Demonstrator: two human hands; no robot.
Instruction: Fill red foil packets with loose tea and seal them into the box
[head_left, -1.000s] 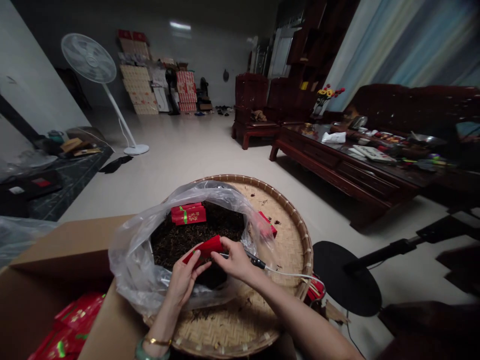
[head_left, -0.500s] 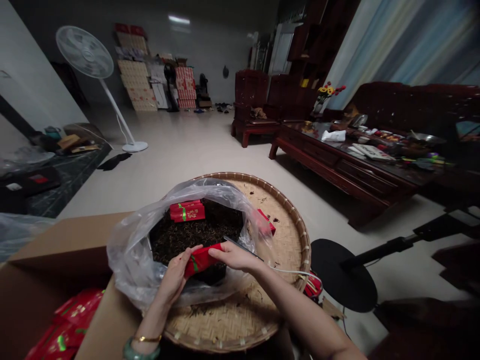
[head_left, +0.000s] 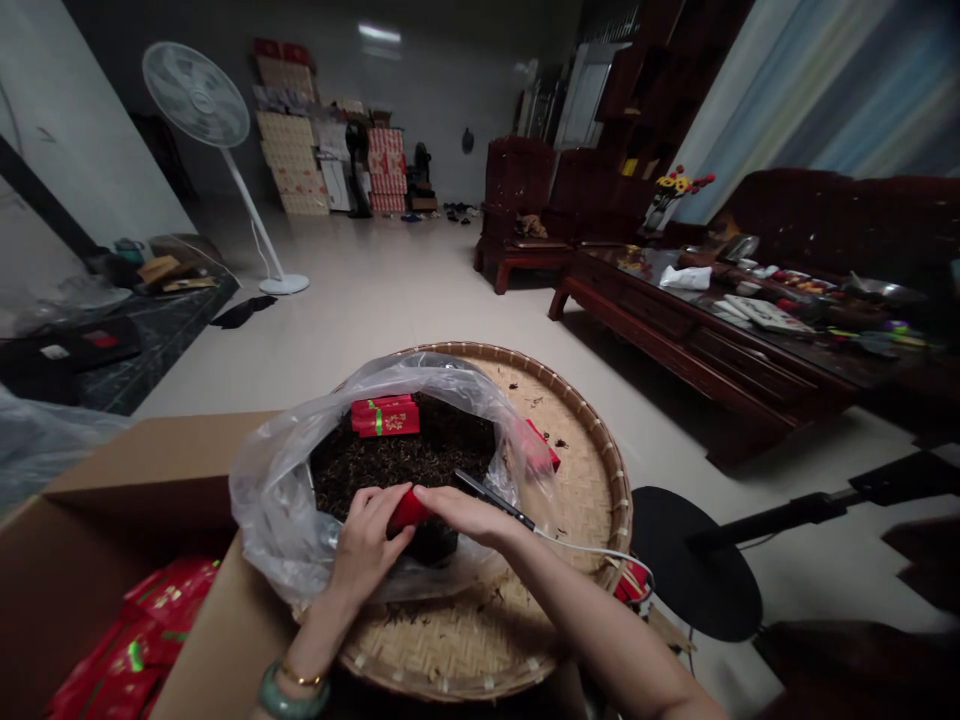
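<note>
My left hand (head_left: 369,540) and my right hand (head_left: 466,514) are closed around a small red packet (head_left: 409,509), which they mostly cover. They hold it over an open clear plastic bag (head_left: 274,500) of dark loose tea leaves (head_left: 375,465). More red packets (head_left: 386,416) lie on the leaves at the back of the bag. Beside my right hand rests a slim dark device (head_left: 491,496) with a white cable. Under the bag is a round woven bamboo tray (head_left: 585,460).
At the left an open cardboard box (head_left: 165,450) holds many red packets (head_left: 142,640). A black round stand base (head_left: 697,560) is right of the tray. Farther off are a white fan (head_left: 196,95), a low wooden table (head_left: 697,340) with clutter and stacked cartons (head_left: 292,160).
My hands have drawn closer together around the red packet, which shows less now and has turned. My left fingers have moved over its top. The view has shifted slightly left.
</note>
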